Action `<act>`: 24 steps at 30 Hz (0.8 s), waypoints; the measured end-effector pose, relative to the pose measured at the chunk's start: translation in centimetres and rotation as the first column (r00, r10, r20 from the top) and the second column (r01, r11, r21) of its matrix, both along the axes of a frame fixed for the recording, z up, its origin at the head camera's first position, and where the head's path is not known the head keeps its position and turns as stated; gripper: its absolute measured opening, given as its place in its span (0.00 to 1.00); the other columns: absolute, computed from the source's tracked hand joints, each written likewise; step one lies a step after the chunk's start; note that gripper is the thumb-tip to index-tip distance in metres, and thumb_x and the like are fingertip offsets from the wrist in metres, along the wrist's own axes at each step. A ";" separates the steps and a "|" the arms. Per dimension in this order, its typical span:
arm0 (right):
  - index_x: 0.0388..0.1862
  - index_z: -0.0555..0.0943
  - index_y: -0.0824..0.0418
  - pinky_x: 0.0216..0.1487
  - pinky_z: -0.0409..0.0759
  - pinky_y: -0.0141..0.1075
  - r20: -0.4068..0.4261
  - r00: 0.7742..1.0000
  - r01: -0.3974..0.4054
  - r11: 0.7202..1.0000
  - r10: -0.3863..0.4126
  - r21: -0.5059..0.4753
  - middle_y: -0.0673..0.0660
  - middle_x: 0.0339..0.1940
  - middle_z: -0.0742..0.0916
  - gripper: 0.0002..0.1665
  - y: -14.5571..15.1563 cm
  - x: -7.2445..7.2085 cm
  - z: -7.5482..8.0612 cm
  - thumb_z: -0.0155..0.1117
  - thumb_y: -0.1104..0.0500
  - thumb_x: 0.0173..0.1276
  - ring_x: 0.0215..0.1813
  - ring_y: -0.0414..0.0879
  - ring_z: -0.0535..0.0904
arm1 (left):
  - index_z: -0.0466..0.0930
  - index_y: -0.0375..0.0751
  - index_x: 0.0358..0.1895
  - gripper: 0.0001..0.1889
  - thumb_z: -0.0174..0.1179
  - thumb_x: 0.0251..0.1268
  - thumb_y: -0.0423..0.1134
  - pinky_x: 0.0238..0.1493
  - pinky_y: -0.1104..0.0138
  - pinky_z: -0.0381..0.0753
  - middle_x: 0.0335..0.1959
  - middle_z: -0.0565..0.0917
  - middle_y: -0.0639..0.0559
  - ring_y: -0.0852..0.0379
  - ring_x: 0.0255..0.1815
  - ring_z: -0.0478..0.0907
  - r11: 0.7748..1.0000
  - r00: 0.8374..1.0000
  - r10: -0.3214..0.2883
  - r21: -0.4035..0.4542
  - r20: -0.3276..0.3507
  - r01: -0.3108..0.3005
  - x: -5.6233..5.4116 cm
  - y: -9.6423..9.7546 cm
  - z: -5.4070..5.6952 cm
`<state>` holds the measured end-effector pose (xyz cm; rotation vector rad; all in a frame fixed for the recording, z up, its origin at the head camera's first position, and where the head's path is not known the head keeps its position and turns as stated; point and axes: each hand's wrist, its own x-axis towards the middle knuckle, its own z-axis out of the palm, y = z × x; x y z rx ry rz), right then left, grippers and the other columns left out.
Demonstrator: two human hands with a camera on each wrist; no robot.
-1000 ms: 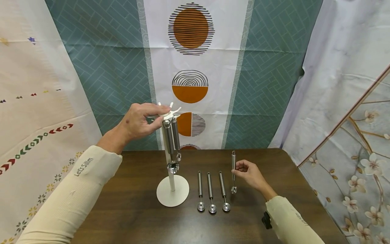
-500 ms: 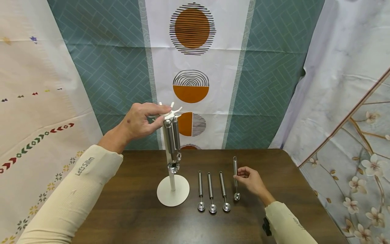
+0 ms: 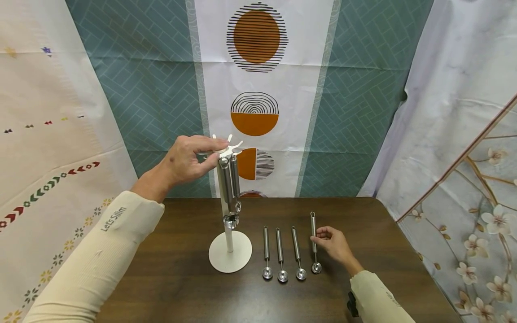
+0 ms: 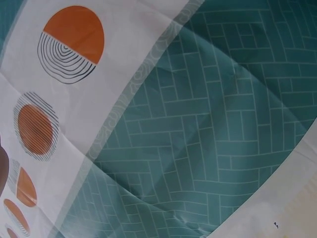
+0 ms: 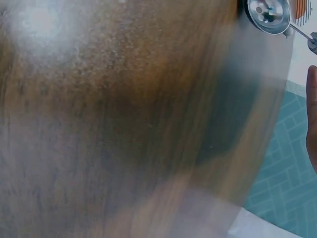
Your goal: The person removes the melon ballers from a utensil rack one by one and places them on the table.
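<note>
My left hand (image 3: 190, 157) grips the hooked top of a white utensil stand (image 3: 230, 262), thumb and fingers around its hub. Steel utensils (image 3: 226, 184) hang from the hooks below; they overlap, and one shows a round bowl. On the right, my right hand (image 3: 333, 244) pinches the handle of a small round-bowled steel spoon (image 3: 313, 228), handle pointing away from me. Three similar spoons (image 3: 279, 244) lie in a row to its left. In the right wrist view, a shiny bowl (image 5: 270, 15) and a fingertip (image 5: 312, 109) show at the edge.
The brown wooden table (image 3: 177, 269) ends at a patterned curtain (image 3: 343, 134) behind it. A floral cloth (image 3: 476, 251) hangs at the right, and another printed cloth (image 3: 60, 134) at the left. The left wrist view shows mostly curtain.
My right hand has moved toward me, lowering the spoon to the table beside the row of three. The left hand keeps its grip on the stand.
</note>
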<state>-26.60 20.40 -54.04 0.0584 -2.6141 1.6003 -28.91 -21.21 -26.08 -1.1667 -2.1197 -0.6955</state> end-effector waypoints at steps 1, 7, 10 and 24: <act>0.42 0.81 0.73 0.35 0.79 0.29 0.002 1.000 0.003 1.000 -0.003 0.001 0.58 0.34 0.87 0.16 0.0 0.0 -0.1 0.75 0.65 0.60 0.35 0.43 0.81 | 0.86 0.34 0.52 0.16 0.61 0.61 0.29 0.50 0.47 0.83 0.50 0.87 0.44 0.43 0.51 0.85 1.000 1.000 0.000 0.002 0.004 0.000 0.0 0.0 0.0; 0.42 0.83 0.72 0.34 0.80 0.30 0.022 1.000 0.015 0.999 -0.016 0.030 0.58 0.34 0.88 0.15 0.2 -0.3 -0.9 0.75 0.63 0.61 0.35 0.43 0.82 | 0.86 0.34 0.52 0.16 0.61 0.61 0.29 0.49 0.48 0.83 0.50 0.87 0.44 0.43 0.51 0.85 1.000 1.000 -0.001 0.008 0.008 0.001 -0.1 0.1 0.0; 0.41 0.84 0.72 0.32 0.81 0.31 0.051 0.998 0.018 0.999 -0.021 0.041 0.58 0.33 0.88 0.15 0.2 -0.5 -1.5 0.75 0.62 0.61 0.34 0.42 0.82 | 0.86 0.34 0.52 0.16 0.61 0.60 0.29 0.49 0.48 0.83 0.50 0.87 0.43 0.43 0.50 0.85 1.000 1.000 -0.002 0.011 0.006 0.002 -0.1 0.0 -0.1; 0.36 0.85 0.71 0.28 0.81 0.35 0.108 0.991 0.073 0.995 -0.080 0.071 0.60 0.30 0.90 0.13 -0.3 -0.5 -3.1 0.77 0.62 0.58 0.26 0.46 0.84 | 0.86 0.34 0.52 0.16 0.61 0.60 0.28 0.51 0.47 0.82 0.49 0.87 0.44 0.43 0.51 0.85 1.000 1.000 -0.007 0.012 -0.001 0.007 0.0 0.0 -0.1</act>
